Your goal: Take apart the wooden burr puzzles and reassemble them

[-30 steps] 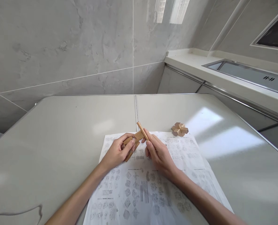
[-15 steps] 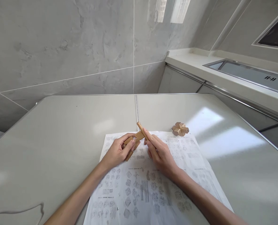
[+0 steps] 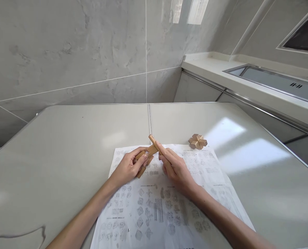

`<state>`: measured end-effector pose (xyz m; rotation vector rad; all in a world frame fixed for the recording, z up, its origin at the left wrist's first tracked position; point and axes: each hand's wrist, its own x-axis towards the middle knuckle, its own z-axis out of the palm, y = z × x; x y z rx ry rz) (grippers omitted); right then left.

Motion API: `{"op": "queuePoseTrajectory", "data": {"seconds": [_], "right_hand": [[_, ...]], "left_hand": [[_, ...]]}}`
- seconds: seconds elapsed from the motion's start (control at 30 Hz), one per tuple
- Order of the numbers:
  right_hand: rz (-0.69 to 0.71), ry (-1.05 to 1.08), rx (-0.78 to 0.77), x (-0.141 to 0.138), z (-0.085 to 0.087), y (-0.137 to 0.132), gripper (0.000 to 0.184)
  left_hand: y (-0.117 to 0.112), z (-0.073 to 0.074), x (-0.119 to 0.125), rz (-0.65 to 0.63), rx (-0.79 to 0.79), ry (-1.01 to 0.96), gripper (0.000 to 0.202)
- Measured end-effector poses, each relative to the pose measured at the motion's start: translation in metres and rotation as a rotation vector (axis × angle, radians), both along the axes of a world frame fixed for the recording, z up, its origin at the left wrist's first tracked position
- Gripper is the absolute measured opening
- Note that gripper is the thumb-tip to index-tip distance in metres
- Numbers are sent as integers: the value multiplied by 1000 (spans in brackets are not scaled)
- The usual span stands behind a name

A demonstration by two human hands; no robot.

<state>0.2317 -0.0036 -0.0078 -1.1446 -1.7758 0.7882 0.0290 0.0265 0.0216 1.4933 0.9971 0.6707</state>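
Note:
My left hand (image 3: pixel 128 166) is closed around several wooden puzzle pieces (image 3: pixel 142 172), fitted or bunched together, with their ends poking out below and beside the fingers. Between thumb and fingers, my right hand (image 3: pixel 177 169) grips a slim wooden stick (image 3: pixel 152 139) that slants up to the left. This stick crosses the end of a flat wooden piece reaching out of the left hand and looks to touch it. How the pieces interlock is hidden by my fingers. Both hands are above a printed sheet (image 3: pixel 133 224) with rows of small puzzle drawings.
An assembled wooden burr puzzle (image 3: pixel 198 141) sits at the sheet's far right edge. The pale table (image 3: pixel 52 145) has a seam down its middle and a tiled wall (image 3: pixel 65 52) behind it. A counter with an inset sink (image 3: pixel 268 77) stands at the right. A cord (image 3: pixel 19 235) lies front left.
The whole view has shifted slightly. Both hands keep nearly the same grip, with the stick still held against the pieces.

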Motion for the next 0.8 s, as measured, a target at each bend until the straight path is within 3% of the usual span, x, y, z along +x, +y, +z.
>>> {"op": "queuePoseTrajectory", "data": {"seconds": [0.53,0.8], "right_hand": [[-42,36,-20,-6,-9,-2,53],[-6,17,-21,-4,-3,-3,54]], "left_hand": [[0,-3,0,-12,-7,-48,30],[1,-3,0,-22,1,-17,31]]}}
